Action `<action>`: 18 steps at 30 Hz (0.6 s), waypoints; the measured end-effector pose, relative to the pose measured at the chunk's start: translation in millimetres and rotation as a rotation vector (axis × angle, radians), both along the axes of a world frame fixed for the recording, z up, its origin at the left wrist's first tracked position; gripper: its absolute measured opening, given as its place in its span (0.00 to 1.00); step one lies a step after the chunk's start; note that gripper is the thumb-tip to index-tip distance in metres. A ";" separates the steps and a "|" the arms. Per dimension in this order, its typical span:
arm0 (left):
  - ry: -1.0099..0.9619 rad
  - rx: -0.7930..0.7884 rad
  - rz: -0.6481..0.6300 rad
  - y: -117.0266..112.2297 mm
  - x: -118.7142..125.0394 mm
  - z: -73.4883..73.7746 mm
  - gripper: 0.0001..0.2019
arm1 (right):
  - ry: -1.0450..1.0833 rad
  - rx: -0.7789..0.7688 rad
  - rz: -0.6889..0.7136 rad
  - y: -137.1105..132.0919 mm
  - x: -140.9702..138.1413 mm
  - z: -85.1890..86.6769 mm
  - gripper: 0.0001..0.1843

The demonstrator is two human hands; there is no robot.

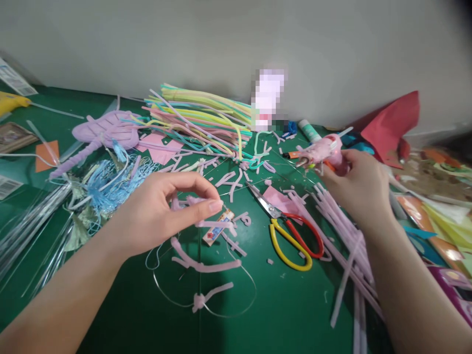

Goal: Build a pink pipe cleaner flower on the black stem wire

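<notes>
My left hand [162,209] is closed in a pinch at centre left, with a small pink pipe cleaner piece [191,200] partly hidden behind its fingers. Below it, a thin wire ring [254,287] carries a knotted pink pipe cleaner [199,301]. A curved pink pipe cleaner length [210,266] crosses inside the ring. Whether the ring is also in the fingers, I cannot tell. On the right, my right hand [361,187] grips a pink hot glue gun [319,150], its nozzle pointing left. Scissors [275,211] with one red and one yellow handle lie open between the hands.
Cut pink scraps [230,179] litter the green table [147,319]. Behind them lies a bundle of coloured pipe cleaners [202,115]. Blue tassels [106,182] and a purple leaf-shaped piece [106,130] are at left. Long pink pipe cleaners [342,236] lie beneath my right arm.
</notes>
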State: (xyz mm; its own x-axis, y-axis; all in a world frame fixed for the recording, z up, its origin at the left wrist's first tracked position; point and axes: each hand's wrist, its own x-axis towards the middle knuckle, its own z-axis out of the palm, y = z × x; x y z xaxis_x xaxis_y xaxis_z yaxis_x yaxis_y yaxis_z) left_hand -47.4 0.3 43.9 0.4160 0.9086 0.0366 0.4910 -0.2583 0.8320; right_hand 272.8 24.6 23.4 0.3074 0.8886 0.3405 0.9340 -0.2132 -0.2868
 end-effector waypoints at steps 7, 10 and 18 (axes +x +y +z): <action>-0.109 -0.177 -0.101 1.2 -1.6 -0.8 0.09 | 0.220 0.061 0.142 -28.5 -46.3 16.4 0.11; -0.159 -0.206 -0.039 -0.5 2.6 -4.9 0.10 | 0.268 0.010 0.201 -35.7 -55.8 16.1 0.11; -0.254 -0.205 0.053 -5.0 12.2 -7.9 0.10 | 0.342 -0.121 0.288 -32.8 -65.4 1.4 0.11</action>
